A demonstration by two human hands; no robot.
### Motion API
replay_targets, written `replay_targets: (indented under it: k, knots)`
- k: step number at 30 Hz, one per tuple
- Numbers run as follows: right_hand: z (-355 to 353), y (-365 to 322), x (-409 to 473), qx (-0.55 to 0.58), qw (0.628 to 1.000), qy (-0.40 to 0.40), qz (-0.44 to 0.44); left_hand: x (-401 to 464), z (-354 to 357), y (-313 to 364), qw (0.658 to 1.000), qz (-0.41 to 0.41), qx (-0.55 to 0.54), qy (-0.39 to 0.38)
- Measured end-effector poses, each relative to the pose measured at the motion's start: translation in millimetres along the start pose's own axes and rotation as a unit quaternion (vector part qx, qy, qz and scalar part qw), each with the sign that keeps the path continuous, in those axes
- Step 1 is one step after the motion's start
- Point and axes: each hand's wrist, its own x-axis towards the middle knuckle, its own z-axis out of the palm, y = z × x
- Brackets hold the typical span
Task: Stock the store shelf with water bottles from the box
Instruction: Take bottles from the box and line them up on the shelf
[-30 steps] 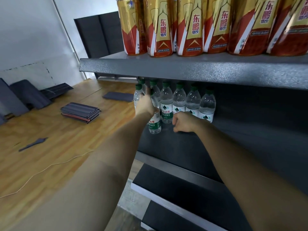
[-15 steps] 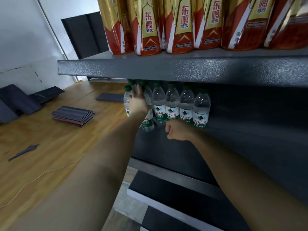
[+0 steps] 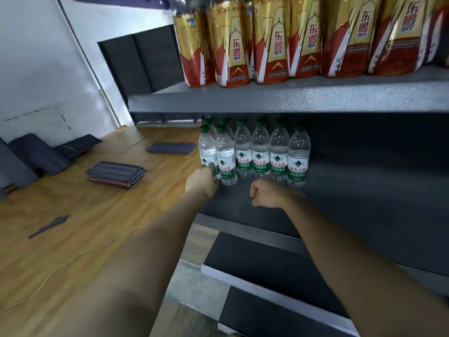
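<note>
Item: water bottles (image 3: 261,152), clear plastic, green caps, standing upright in a row on the dark grey middle shelf (image 3: 364,190), directly ahead of my two hands. Labels white above, green below, with a green mountain mark and the characters 农夫山泉; a smaller line beneath reads 饮用纯净水. More bottles stand behind the front row at its left end. My left hand (image 3: 202,177) is at the base of the front-left bottle (image 3: 226,161); its grip is at the bottle's lower label, fingers mostly hidden, so I cannot tell whether they curl round it or only touch. My right hand (image 3: 266,193) lies just short of the row, its grip pressed together into a fist with nothing in it. Above both hands: the upper shelf (image 3: 291,98), carrying gold-and-red drink bottles (image 3: 272,45) lettered 东鹏特饮 in red. To the left of my left hand: wooden floor (image 3: 73,215), a stack of dark panels (image 3: 116,175), one loose panel (image 3: 170,148), a thin pale cable (image 3: 80,254).
</note>
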Motion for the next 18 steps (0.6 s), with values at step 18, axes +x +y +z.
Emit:
replay_targets:
  k: [18]
  knots:
    - [224.0, -37.5, -108.1, 0.014, 0.983, -0.134, 0.122, -189.5, 169.4, -81.8, 0.953, 0.083, 0.036, -0.289]
